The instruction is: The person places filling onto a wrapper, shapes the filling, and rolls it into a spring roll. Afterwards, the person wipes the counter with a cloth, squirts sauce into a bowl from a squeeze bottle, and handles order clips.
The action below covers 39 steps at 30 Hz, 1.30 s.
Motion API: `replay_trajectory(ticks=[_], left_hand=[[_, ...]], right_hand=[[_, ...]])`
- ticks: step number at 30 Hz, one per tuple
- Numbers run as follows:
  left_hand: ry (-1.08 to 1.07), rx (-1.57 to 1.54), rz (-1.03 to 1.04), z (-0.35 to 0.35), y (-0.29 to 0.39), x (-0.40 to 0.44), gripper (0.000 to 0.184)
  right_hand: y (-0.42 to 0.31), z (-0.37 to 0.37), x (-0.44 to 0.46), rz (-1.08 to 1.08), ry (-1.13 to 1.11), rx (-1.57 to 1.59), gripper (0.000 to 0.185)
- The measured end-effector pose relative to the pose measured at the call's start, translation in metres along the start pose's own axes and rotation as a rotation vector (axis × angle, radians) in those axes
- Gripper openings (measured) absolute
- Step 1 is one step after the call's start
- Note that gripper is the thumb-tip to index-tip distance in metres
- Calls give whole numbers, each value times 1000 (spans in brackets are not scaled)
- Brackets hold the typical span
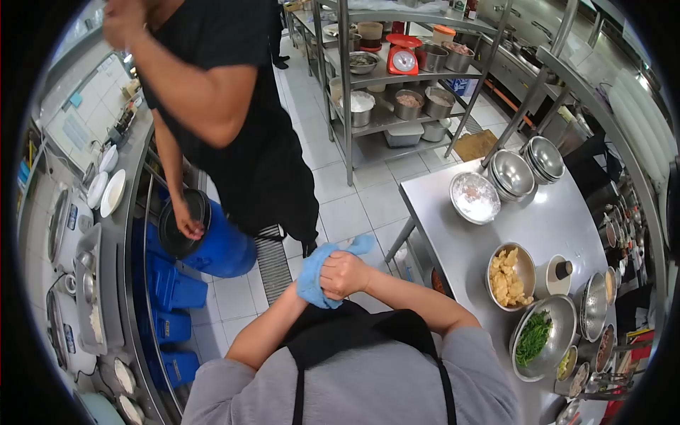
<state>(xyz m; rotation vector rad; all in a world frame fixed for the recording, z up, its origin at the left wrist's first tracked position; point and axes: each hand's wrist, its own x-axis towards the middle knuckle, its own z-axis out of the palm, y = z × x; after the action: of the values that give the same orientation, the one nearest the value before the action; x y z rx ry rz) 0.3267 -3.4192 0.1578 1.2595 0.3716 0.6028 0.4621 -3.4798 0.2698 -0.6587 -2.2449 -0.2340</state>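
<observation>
In the middle of the head view, my right hand (343, 275) is closed on a light blue cloth (312, 278), its fingers curled inward. The cloth wraps around the end of my left forearm (273, 319), and a loose flap of it sticks out to the right. My left hand is covered by the cloth and my right hand, so its fingers do not show. Both hands are together in front of my black apron (361, 333), above the tiled floor.
On my right, a steel table (439, 205) carries a bowl of greens (533, 338), a bowl of pale yellow pieces (511, 278) and stacked steel bowls (511, 173). A person in black (248, 163) stands front left by a blue barrel (227, 248). A shelf rack (382, 106) stands ahead.
</observation>
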Motion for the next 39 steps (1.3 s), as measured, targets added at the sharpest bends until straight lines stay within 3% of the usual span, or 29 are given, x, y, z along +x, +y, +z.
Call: replay_trajectory(ticks=[5, 7, 9, 10, 11, 12, 13, 14, 15, 16, 17, 19, 20, 21, 22, 24, 27, 29, 31, 32, 33, 34, 35, 37, 38, 39], left_hand=[[160, -57, 278, -43, 68, 64, 16], [149, -13, 471, -67, 89, 120, 17], [162, 27, 558, -70, 125, 169, 18], [329, -284, 371, -49, 145, 198, 21], [489, -606, 179, -40, 153, 219, 28], [536, -736, 127, -52, 149, 252, 27], [542, -787, 128, -66, 140, 280, 27], [548, -825, 134, -81, 131, 302, 28], [554, -848, 138, -97, 121, 321, 29], [559, -869, 140, -114, 116, 336, 31], [566, -878, 146, -131, 113, 347, 34], [594, -873, 178, -172, 100, 354, 40], [609, -859, 196, -200, 92, 353, 43], [631, -840, 210, -226, 89, 349, 47], [732, -776, 77, -240, 126, 344, 49], [797, -844, 219, -333, 50, 330, 42], [848, -804, 400, -336, 130, 287, 31], [998, -372, 648, -366, 143, 287, 33], [1156, -258, 596, -431, 143, 276, 36], [1297, -157, 537, -443, 163, 284, 41], [1512, -700, 432, -460, 188, 294, 51], [1270, -664, 459, -472, 205, 292, 50], [1018, -619, 483, -496, 225, 289, 50], [1190, -291, 388, -564, 253, 302, 62], [1204, -304, 355, -577, 271, 322, 62], [1351, -563, 510, -587, 299, 352, 67]], right_hand=[[76, -1, 65, 55, 275, 267, 13], [121, 15, 87, 277, 679, 396, 22], [164, 17, 107, 651, 870, 657, 37], [188, 14, 118, 866, 933, 703, 42], [210, 10, 124, 1014, 873, 688, 36], [234, 6, 128, 1152, 801, 663, 36], [260, 12, 124, 1132, 752, 683, 36], [289, 29, 113, 1040, 647, 443, 32], [313, 44, 105, 932, 561, 214, 40], [331, 54, 97, 974, 373, 334, 52], [345, 58, 114, 950, 365, 365, 52], [358, 66, 131, 1017, -79, 336, 64], [367, 81, 132, 995, -94, 359, 64], [376, 103, 137, 872, -226, 340, 72], [384, 120, 144, 744, -354, 313, 80], [400, 142, 159, 467, -330, 501, 90], [430, 177, 195, 286, -457, 815, 85], [460, 192, 232, 242, -580, 877, 75], [502, 221, 262, 211, -706, 934, 66], [527, 242, 271, 232, -728, 1177, 56], [552, 260, 277, 265, -747, 1424, 47], [581, 249, 296, 387, -749, 1439, 34], [619, 268, 297, 421, -712, 1289, 34], [697, 293, 283, 567, -571, 1030, 31], [739, 308, 261, 790, -578, 989, 38], [780, 324, 230, 726, -533, 633, 39]])
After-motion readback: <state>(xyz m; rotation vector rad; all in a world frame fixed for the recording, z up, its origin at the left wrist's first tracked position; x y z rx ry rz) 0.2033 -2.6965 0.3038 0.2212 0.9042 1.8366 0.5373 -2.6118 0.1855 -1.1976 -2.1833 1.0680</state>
